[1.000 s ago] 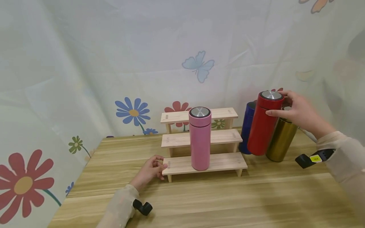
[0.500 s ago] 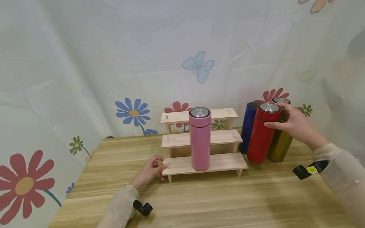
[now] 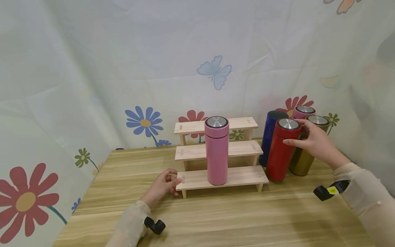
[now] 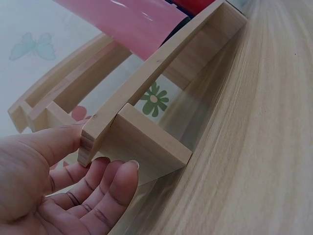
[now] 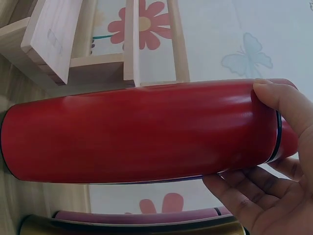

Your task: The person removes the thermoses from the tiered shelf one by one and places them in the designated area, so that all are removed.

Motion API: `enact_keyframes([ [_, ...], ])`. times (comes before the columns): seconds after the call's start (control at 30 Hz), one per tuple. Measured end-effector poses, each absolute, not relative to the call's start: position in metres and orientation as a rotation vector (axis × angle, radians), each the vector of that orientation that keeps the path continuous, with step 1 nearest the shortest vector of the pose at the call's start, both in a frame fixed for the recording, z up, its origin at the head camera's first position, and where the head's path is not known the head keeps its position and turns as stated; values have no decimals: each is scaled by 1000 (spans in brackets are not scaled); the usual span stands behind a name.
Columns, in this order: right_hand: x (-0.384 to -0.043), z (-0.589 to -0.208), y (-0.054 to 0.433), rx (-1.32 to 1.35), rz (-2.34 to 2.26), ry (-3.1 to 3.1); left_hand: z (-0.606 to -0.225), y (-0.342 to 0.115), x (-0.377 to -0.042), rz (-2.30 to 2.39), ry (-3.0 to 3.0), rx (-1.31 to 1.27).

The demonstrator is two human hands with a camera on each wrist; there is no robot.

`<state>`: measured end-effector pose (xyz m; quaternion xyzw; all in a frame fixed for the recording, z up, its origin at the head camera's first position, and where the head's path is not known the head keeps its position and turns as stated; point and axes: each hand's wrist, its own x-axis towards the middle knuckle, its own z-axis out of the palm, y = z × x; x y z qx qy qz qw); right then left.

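My right hand (image 3: 316,140) grips a red thermos bottle (image 3: 281,154) near its lid, thumb on one side and fingers on the other. The bottle is nearly upright; I cannot tell whether its base (image 5: 11,142) touches the table. My left hand (image 3: 163,185) pinches the left end of the lowest step of a wooden three-step stand (image 3: 247,174), thumb above and fingers curled beneath in the left wrist view. On that lowest step stands a pink thermos bottle (image 3: 217,154) with a silver lid, upright near the middle.
Behind the red bottle stand a blue bottle (image 3: 269,137), a gold bottle (image 3: 300,163) and a second pink bottle (image 3: 303,110), partly hidden. All rest right of the stand on the wood-grain table (image 3: 216,219). A flower-printed cloth (image 3: 154,68) hangs behind.
My right hand has lowered the red bottle toward the table, slightly nearer to me, uncovering the gold bottle's lid and the second pink bottle behind. The left hand and the stand stay put.
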<state>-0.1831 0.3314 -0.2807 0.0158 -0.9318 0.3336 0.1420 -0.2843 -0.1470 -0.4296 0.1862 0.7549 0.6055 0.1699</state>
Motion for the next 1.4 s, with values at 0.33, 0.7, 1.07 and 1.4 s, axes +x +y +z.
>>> enact_keyframes([
  [0.33,-186,-288,334,6,970,-2708,-433,-147,-285,1706,2154,529],
  [0.7,-190,-290,336,-18,965,-2712,-429,-145,-285,1711,2159,508],
  [1.07,-191,-286,336,-12,955,-2741,-430,-146,-287,1717,2163,513],
  [1.4,-191,-282,339,54,879,-2740,-431,-145,-286,1726,2158,507],
])
